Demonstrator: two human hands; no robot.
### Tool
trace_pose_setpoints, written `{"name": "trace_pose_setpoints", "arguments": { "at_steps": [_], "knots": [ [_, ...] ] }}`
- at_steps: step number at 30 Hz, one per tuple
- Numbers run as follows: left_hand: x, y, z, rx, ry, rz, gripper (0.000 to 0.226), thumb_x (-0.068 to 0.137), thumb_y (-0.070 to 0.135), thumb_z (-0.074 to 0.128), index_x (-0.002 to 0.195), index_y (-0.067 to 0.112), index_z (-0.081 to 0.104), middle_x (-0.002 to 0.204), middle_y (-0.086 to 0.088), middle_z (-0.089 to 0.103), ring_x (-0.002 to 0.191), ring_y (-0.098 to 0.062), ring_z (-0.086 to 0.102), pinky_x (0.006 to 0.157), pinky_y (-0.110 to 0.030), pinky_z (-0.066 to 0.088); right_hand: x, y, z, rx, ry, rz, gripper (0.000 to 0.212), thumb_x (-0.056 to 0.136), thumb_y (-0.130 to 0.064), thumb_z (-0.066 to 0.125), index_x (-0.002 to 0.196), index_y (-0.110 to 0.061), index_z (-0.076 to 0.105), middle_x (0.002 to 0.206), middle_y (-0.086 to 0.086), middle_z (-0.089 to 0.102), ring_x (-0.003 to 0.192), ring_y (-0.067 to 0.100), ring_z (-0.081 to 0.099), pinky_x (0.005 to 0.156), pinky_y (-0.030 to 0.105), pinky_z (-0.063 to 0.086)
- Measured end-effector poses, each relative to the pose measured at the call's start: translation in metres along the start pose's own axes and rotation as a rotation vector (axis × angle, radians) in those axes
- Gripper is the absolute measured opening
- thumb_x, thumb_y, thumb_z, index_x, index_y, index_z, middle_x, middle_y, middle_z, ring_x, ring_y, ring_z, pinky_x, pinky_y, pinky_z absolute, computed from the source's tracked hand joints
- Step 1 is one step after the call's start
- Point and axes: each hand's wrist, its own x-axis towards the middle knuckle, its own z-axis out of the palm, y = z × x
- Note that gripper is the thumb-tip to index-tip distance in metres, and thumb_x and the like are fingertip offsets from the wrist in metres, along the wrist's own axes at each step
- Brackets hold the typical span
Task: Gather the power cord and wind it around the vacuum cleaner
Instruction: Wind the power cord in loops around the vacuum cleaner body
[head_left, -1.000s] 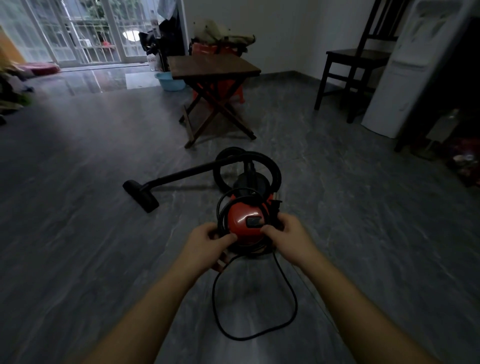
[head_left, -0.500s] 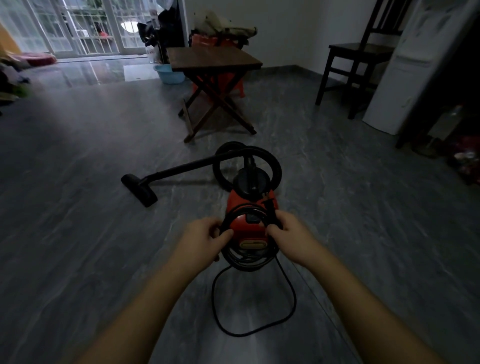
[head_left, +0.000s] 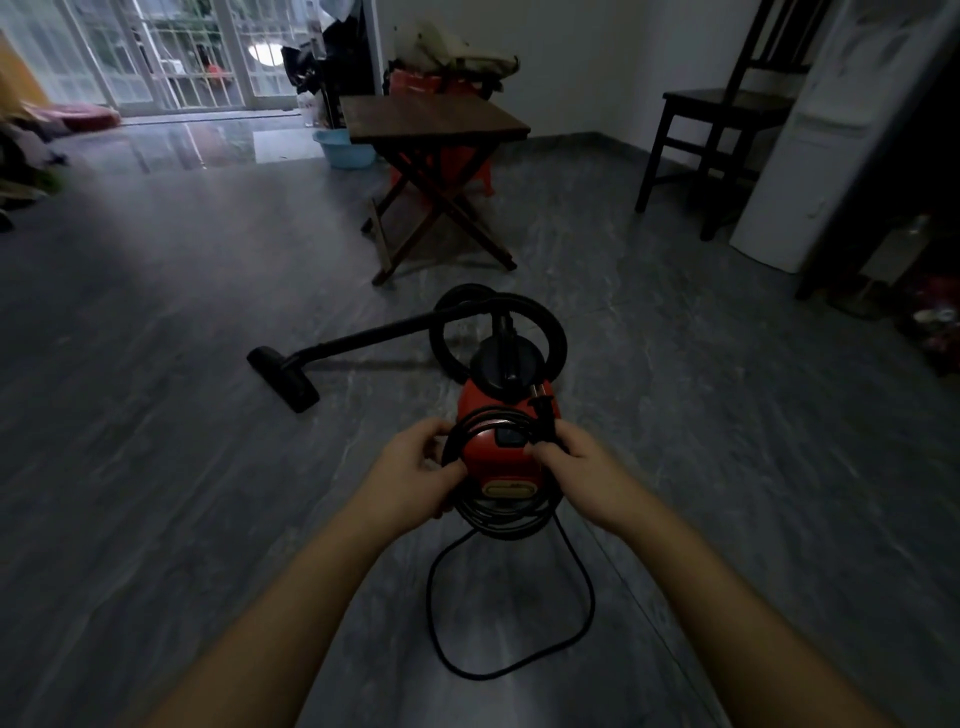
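Left hand (head_left: 415, 470): grips coiled cord (head_left: 511, 670)
Right hand (head_left: 574, 462): grips cord at vacuum (head_left: 506, 457)
Floor (head_left: 182, 467): loose loop

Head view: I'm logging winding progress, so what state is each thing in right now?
power cord: mostly coiled round the vacuum cleaner, one loop loose on the floor.
plug: unplugged, free by the right hand.
left hand: grips the coils.
right hand: grips the cord near the plug.
wand: attached, lying on the floor.
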Motion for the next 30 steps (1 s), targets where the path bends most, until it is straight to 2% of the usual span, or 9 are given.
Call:
{"name": "trace_pose_setpoints", "arguments": {
  "at_steps": [3,7,10,14,17,21,24,27,30],
  "knots": [
    [0.0,0.001,-0.002,0.031,0.019,0.025,0.034,0.088,0.004,0.064,0.119,0.019,0.059,0.082,-0.009,0.06,0.055,-0.011,0.056,0.048,-0.019,0.046,0.0,0.0,-0.001,0.025,-0.004,-0.033,0.013,0.097,-0.024,0.055,0.104,-0.03,0.065,0.106,0.0,0.071,0.102,0.018,0.068,0.093,0.038,0.054],
    [-0.001,0.001,-0.006,0.088,0.011,0.03,0.051,0.085,0.0,0.063,0.128,0.025,0.053,0.098,-0.012,0.064,0.066,-0.008,0.055,0.055,-0.012,0.045,-0.003,-0.002,-0.002,-0.005,-0.017,-0.028,0.019,0.098,-0.012,0.053,0.092,-0.028,0.059,0.086,0.0,0.067,0.083,0.016,0.065,0.076,0.03,0.052],
    [-0.004,0.004,-0.006,0.096,-0.025,0.052,0.058,0.082,-0.004,0.063,0.128,0.029,0.05,0.099,-0.013,0.063,0.074,-0.01,0.058,0.062,-0.014,0.049,-0.002,-0.003,-0.005,0.042,-0.035,-0.019,0.019,0.098,-0.011,0.052,0.105,-0.025,0.063,0.107,0.011,0.071,0.101,0.025,0.068,0.09,0.04,0.056],
    [-0.005,0.005,-0.006,0.09,-0.032,0.106,0.053,0.085,0.002,0.065,0.106,0.048,0.051,0.088,-0.009,0.062,0.072,-0.009,0.057,0.064,-0.015,0.051,0.002,-0.004,-0.014,0.108,-0.034,-0.001,0.022,0.098,-0.013,0.053,0.115,-0.017,0.066,0.114,0.016,0.07,0.105,0.03,0.068,0.093,0.045,0.056],
    [-0.007,0.002,-0.005,0.101,-0.008,0.121,0.031,0.086,0.008,0.068,0.099,0.035,0.061,0.075,-0.004,0.061,0.06,-0.004,0.055,0.059,-0.015,0.048,0.003,-0.001,-0.01,0.085,-0.012,-0.023,0.02,0.097,-0.013,0.054,0.111,-0.02,0.067,0.107,0.01,0.071,0.101,0.024,0.067,0.094,0.043,0.053],
    [-0.004,-0.005,-0.005,0.219,0.058,0.155,0.007,0.088,0.018,0.07,0.093,0.022,0.073,0.075,0.001,0.07,0.058,-0.003,0.062,0.056,-0.018,0.048,0.003,0.006,-0.002,0.061,-0.03,-0.023,0.02,0.098,-0.01,0.052,0.109,-0.018,0.067,0.109,0.008,0.07,0.108,0.025,0.065,0.102,0.05,0.049],
    [-0.001,-0.007,-0.004,0.278,0.073,0.163,0.01,0.089,0.017,0.069,0.095,0.016,0.076,0.073,0.002,0.073,0.059,-0.008,0.066,0.057,-0.02,0.052,0.004,0.006,-0.001,0.065,-0.047,-0.014,0.022,0.098,-0.01,0.052,0.112,-0.018,0.067,0.11,0.006,0.071,0.109,0.023,0.065,0.102,0.049,0.05],
    [0.003,-0.009,-0.003,0.343,0.121,0.155,0.008,0.087,0.019,0.071,0.094,0.021,0.074,0.08,0.006,0.071,0.067,-0.007,0.066,0.064,-0.027,0.054,0.006,0.006,-0.001,0.061,-0.061,0.0,0.023,0.1,-0.014,0.05,0.116,-0.019,0.066,0.114,0.007,0.071,0.11,0.021,0.066,0.102,0.048,0.05],
    [0.001,-0.01,0.001,0.38,0.153,0.203,0.039,0.081,0.022,0.077,0.118,0.025,0.063,0.102,0.01,0.061,0.083,-0.006,0.059,0.069,-0.01,0.043,0.006,0.007,0.0,0.055,-0.076,0.014,0.023,0.098,-0.016,0.051,0.115,-0.02,0.067,0.112,0.005,0.072,0.108,0.02,0.067,0.101,0.047,0.051]
  ]
}}
